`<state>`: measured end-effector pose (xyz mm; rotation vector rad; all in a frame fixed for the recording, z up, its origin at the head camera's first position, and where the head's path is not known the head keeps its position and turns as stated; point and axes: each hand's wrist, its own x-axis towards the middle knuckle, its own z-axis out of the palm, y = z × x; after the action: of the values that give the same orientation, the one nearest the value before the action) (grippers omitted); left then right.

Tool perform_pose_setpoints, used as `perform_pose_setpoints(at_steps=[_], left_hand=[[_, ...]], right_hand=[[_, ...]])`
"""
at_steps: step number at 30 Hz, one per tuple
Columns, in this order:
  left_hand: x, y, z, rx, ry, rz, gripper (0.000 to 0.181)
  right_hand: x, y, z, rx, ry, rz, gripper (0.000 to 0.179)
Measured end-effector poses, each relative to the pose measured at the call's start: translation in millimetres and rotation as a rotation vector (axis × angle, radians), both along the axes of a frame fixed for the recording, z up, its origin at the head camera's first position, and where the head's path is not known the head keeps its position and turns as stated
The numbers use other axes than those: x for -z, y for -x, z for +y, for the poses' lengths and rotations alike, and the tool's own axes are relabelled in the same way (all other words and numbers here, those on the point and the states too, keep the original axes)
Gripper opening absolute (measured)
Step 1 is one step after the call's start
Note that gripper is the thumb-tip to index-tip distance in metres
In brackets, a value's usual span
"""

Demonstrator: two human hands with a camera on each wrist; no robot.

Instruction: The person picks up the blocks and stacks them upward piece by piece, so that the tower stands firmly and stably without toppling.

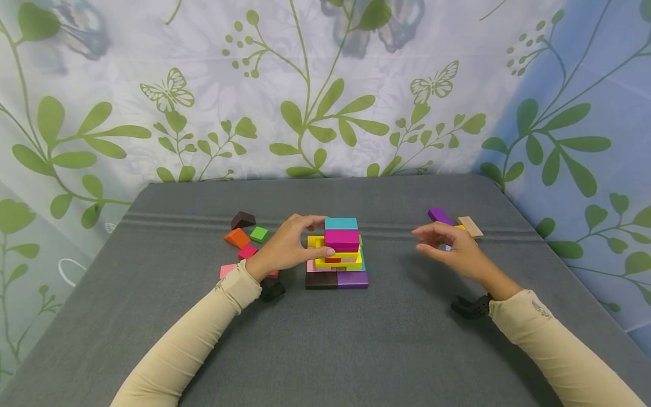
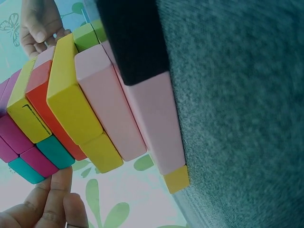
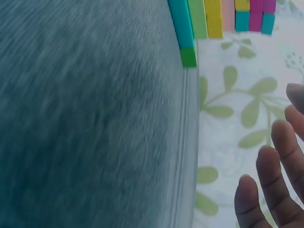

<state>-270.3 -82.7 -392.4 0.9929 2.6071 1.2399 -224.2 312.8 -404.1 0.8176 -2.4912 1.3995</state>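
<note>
Block tower [image 1: 348, 247], at the centre of the head frame on a grey table [image 1: 330, 350], with the left hand [image 1: 290, 243] curled round its upper tiers, thumb across the front, and the right hand [image 1: 452, 243] loosely bent and holding nothing, at centre right. Uneven pressure from the left thumb or fingers could slide the top blocks [image 1: 342, 237] off, since these appear merely stacked. The left-wrist view shows fingertips [image 2: 61, 175] against a far-side teal block [image 2: 56, 152], a contact hidden in the head view, which alone shows loose blocks [image 1: 237, 238] left of centre.
</note>
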Motion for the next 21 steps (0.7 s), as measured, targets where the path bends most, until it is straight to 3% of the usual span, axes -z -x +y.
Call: perform_pose_setpoints(at_steps=[6, 11, 21], left_hand=[[1.8, 0.9, -0.1, -0.003, 0.004, -0.002, 0.072], [2.5, 1.3, -0.3, -0.003, 0.003, -0.002, 0.072], [-0.5, 0.2, 0.1, -0.001, 0.006, 0.000, 0.072]], right_hand=[[1.4, -2.9, 20, 0.014, 0.004, -0.030, 0.033], [3.4, -6.4, 39, 0.045, 0.029, -0.144, 0.032], [3.7, -11.3, 80, 0.189, 0.059, -0.360, 0.028]])
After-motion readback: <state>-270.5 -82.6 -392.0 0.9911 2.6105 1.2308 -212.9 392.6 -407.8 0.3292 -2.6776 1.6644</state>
